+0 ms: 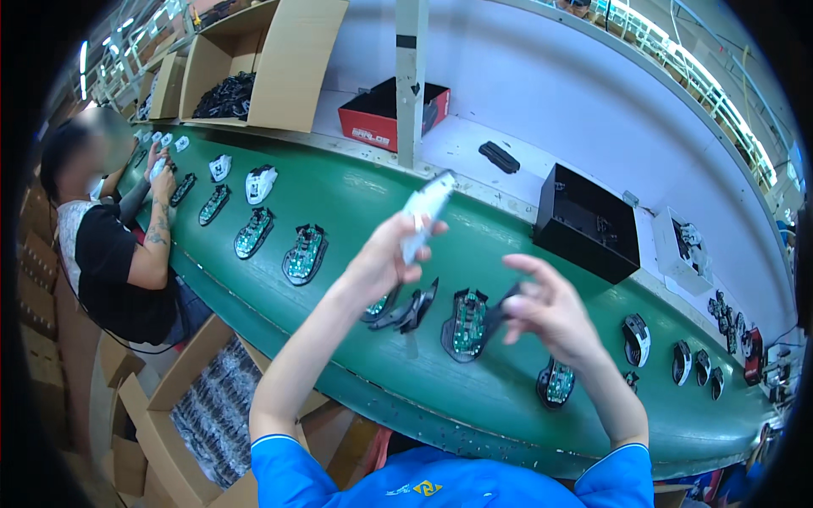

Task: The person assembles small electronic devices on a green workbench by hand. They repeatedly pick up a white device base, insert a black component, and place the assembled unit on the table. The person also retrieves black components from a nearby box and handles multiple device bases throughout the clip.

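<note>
The left hand [385, 254] is clamped on a slim white plastic shell piece [426, 212], raised above the green bench [356, 195]. The right hand [546, 309], fingers loosely apart, touches a dark plastic part [500, 306] at three o'clock of an open mouse base with green circuit board [464, 326]. A loose grip could probably drop the shell onto that board.

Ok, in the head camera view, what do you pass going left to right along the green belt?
Co-worker in black shirt → white mouse shell → open mouse base with green board → left hand holding a white shell piece → right hand → black-and-white mouse.
</note>
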`<state>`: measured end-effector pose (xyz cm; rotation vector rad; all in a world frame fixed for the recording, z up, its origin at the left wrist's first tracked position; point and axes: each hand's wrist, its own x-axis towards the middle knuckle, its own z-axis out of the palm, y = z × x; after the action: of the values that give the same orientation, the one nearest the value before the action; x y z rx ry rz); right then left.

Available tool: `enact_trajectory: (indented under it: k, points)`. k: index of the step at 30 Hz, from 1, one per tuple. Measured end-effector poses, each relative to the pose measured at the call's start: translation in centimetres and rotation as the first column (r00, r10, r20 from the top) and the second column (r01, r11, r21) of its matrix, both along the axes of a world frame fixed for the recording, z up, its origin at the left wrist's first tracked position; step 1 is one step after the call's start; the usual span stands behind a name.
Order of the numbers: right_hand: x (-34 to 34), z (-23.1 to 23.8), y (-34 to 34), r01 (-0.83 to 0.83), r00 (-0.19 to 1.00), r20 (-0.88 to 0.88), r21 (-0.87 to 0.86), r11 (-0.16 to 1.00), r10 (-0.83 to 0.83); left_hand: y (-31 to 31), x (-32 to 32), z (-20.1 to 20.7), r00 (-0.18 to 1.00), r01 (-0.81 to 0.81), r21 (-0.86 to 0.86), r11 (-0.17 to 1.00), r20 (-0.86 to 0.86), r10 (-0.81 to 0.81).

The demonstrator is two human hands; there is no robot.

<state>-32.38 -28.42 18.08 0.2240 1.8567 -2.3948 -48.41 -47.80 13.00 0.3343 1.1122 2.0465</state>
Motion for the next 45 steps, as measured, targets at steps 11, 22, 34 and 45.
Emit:
enact_trajectory:
  k: [11, 22, 34, 45]
  points:
    - [10.1, 1.3, 2.7, 0.098, 0.98, -0.157, -0.139, 0.985, -0.12, 1.3, 14.3, 2.3, 0.968, 0.25, -0.036, 0.967, -0.012, -0.251]
    - [13.8, 0.6, 2.5, 0.211, 0.962, -0.204, 0.138, 0.968, -0.181, 2.1, 18.1, 2.8, 0.848, 0.355, -0.12, 0.927, -0.376, -0.374]
    - [14.8, 0.3, 2.5, 0.249, 0.952, -0.225, 0.175, 0.952, -0.208, 2.0, 19.0, 2.2, 0.811, 0.213, -0.242, 0.947, -0.496, -0.309]
    - [14.6, -0.2, 2.0, 0.281, 0.94, -0.261, 0.224, 0.933, -0.22, 1.8, 19.5, 2.0, 0.834, 0.157, -0.238, 0.959, -0.488, -0.257]
